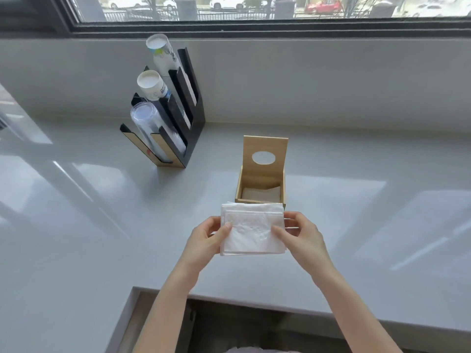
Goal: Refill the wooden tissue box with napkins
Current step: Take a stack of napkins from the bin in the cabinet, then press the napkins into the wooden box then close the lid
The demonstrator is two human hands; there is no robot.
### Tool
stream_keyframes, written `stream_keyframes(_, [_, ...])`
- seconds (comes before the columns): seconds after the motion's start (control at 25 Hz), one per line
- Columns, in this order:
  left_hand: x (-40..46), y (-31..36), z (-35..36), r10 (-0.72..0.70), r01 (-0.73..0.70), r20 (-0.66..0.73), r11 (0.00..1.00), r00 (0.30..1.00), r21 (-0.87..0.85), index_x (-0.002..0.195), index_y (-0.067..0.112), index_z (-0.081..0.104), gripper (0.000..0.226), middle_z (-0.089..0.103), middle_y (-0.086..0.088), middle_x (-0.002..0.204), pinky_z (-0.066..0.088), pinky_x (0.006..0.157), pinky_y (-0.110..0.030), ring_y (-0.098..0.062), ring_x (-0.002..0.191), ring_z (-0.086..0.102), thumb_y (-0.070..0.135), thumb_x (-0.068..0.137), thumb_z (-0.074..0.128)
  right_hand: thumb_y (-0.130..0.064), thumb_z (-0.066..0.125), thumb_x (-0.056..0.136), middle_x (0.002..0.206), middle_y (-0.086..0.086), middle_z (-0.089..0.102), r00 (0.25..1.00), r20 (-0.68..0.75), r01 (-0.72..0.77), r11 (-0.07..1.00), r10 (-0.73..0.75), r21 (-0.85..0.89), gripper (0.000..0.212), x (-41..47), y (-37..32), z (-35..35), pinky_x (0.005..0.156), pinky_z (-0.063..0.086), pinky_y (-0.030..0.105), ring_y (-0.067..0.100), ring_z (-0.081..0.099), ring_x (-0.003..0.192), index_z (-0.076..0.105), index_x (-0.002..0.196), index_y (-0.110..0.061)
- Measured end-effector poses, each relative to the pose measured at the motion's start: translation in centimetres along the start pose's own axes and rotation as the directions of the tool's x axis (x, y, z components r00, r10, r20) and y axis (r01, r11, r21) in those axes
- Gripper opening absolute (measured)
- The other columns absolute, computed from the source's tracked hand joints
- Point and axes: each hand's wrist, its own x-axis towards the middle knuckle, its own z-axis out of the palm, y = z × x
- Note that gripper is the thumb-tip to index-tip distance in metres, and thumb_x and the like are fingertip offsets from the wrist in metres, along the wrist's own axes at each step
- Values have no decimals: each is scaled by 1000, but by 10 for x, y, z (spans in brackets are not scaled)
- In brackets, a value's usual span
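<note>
A small wooden tissue box stands on the grey counter, its lid with an oval hole tipped up at the back. A thin layer of napkins lies at its bottom. Just in front of the box I hold a stack of white napkins flat above the counter. My left hand grips the stack's left edge, thumb on top. My right hand grips the right edge the same way. The stack's far edge hides the box's front wall.
A black cup dispenser with paper and clear plastic cups stands at the back left, against the wall under a window. The grey counter stretches left and right. A dark sink opening lies below my forearms at the near edge.
</note>
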Motion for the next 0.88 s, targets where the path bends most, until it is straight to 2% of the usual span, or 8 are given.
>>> stream_keyframes(0.12, [25,11,12,-11,11,-36,1000,999,-3,107,14,62,21,67,-2,106,52,86,-38,-15,92,63,22,92,50,-17,61,84,91,-9,63,1000,10,19,1000,-19,-12,19,28,-6,-11,62,43,10,3,59,82,55,99,-27])
stream_keyframes(0.36, [68,33,25,6,-3,-92,1000,996,29,107,12,60,20,66,-7,104,51,87,-43,-20,90,63,22,91,52,-16,60,85,94,-3,65,998,3,56,994,-56,-90,23,75,-17,-25,61,43,9,8,59,81,62,108,-17])
stream_keyframes(0.44, [83,36,26,34,-17,-117,989,993,149,106,13,60,21,65,-7,101,51,85,-43,-24,93,63,25,90,53,-17,60,86,89,-4,62,999,-15,48,994,-50,-98,20,86,-21,-26,57,42,9,9,58,78,56,105,-21])
stream_keyframes(0.56, [103,39,27,74,-39,-116,959,990,281,104,12,61,23,65,-5,99,49,81,-36,-24,89,61,28,89,54,-17,59,87,82,-7,56,998,-41,51,991,-56,-122,24,98,-24,-22,52,42,10,9,57,74,42,102,-25])
stream_keyframes(0.68, [119,41,29,121,-67,-87,884,989,463,101,7,60,24,64,-3,96,46,79,-31,-22,89,59,27,89,53,-15,57,88,84,-2,57,995,-59,61,973,-75,-221,17,105,-24,-16,54,44,17,17,58,77,45,99,-18])
stream_keyframes(0.88, [143,31,31,108,-50,-50,758,993,650,99,7,59,30,68,-8,100,48,79,-37,-27,95,61,33,87,50,-18,53,87,94,8,62,996,-77,14,917,-49,-399,13,123,-18,-10,75,50,38,28,60,89,51,99,-14])
